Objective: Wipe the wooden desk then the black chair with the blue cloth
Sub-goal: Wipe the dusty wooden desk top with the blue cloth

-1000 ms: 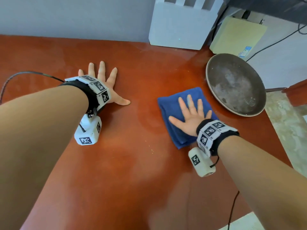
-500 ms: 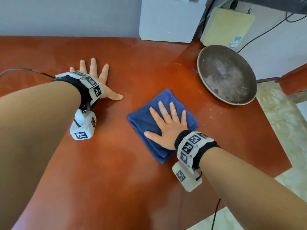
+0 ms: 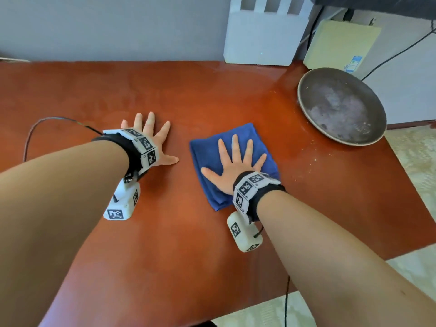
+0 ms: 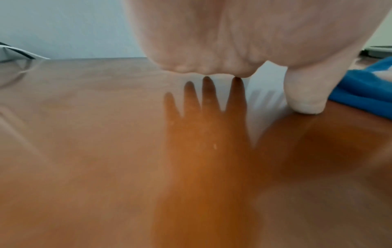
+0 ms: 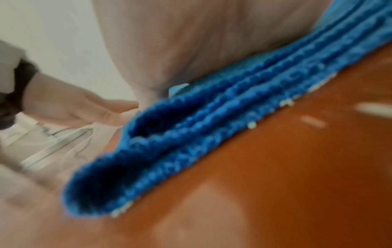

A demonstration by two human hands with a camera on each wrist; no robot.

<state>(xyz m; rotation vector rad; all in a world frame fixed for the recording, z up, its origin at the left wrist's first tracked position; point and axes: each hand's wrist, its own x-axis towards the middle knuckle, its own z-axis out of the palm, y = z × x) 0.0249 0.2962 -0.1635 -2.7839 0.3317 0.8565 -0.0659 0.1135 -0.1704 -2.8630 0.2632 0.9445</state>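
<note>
A folded blue cloth [image 3: 253,143] lies on the reddish wooden desk [image 3: 188,95], a little right of its middle. My right hand [image 3: 236,161] presses flat on the cloth with the fingers spread and straight. In the right wrist view the cloth's folded layers [image 5: 212,127] show under my palm. My left hand [image 3: 153,142] rests flat on the bare desk just left of the cloth, fingers spread, thumb pointing at the cloth. In the left wrist view the thumb [image 4: 305,94] touches the wood beside the cloth's edge [image 4: 364,94]. No black chair is in view.
A round dark pan [image 3: 342,107] sits at the desk's right rear corner, overhanging the edge. A white device [image 3: 262,36] and a beige box [image 3: 342,46] stand against the wall behind. Small crumbs [image 3: 306,149] lie right of the cloth. A cable [image 3: 35,133] loops at left.
My right hand has slid the cloth leftward across the desk, away from the pan and closer to my left hand. The left hand has stayed flat in place.
</note>
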